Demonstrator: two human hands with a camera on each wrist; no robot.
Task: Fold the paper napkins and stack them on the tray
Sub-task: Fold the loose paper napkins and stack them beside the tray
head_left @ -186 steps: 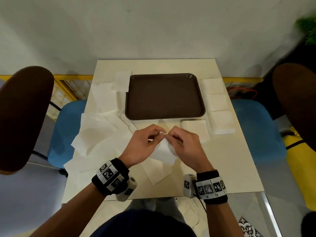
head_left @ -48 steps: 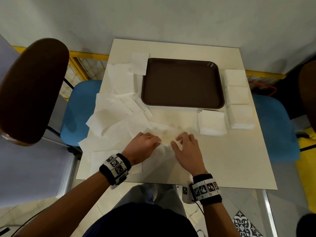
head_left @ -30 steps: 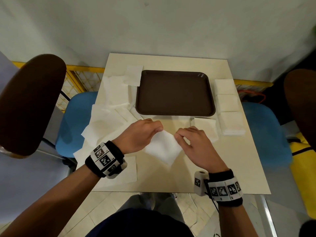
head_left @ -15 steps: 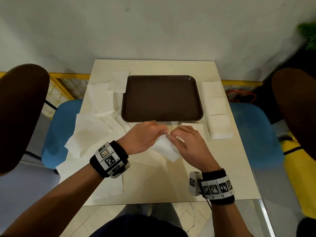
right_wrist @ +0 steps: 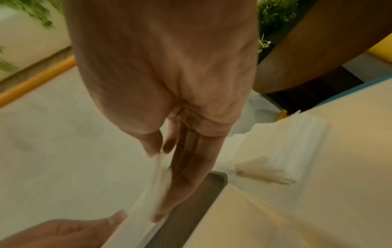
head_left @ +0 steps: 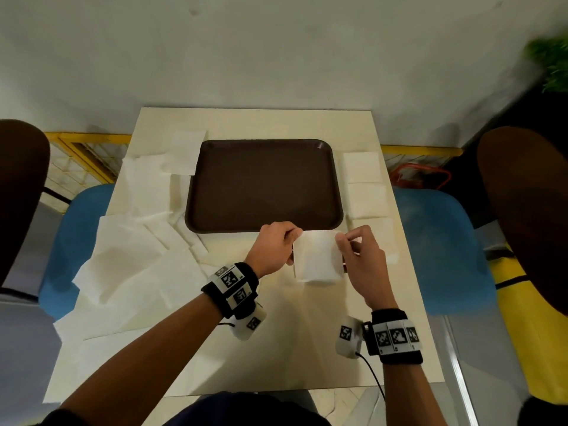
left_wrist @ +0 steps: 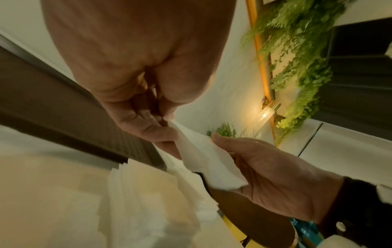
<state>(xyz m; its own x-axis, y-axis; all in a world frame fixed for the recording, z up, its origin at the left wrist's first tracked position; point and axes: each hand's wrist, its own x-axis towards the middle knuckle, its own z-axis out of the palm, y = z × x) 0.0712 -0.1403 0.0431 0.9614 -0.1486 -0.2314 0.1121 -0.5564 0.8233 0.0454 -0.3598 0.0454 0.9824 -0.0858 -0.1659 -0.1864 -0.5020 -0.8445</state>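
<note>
You hold a folded napkin [head_left: 318, 256] between both hands at the centre of the head view, just below the near edge of the tray [head_left: 264, 186]. The napkin is thin, soft white paper with a faintly crinkled face, folded to a near-square shape a little taller than wide, its long axis running up and down the frame and its flat face turned up toward you. Its lower edge hangs free and curls slightly.

Your left hand [head_left: 275, 249] pinches the napkin's upper left corner between thumb and curled fingers; in the left wrist view the paper [left_wrist: 203, 156] fans out from those fingertips. Your right hand [head_left: 359, 256] pinches the upper right corner between thumb and forefinger, while the right wrist view shows the other fingers [right_wrist: 186, 176] lying straight and pressed together along the napkin's edge.

The tray is dark brown, smooth plastic, a rectangle with rounded corners and a raised rim, and it lies bare in the upper middle of the frame on a cream table [head_left: 246, 348]. Loose unfolded napkins [head_left: 135, 259] sprawl in overlapping sheets at the left of the frame. Neat square stacks of folded napkins [head_left: 365, 182] line the right side of the tray.
</note>
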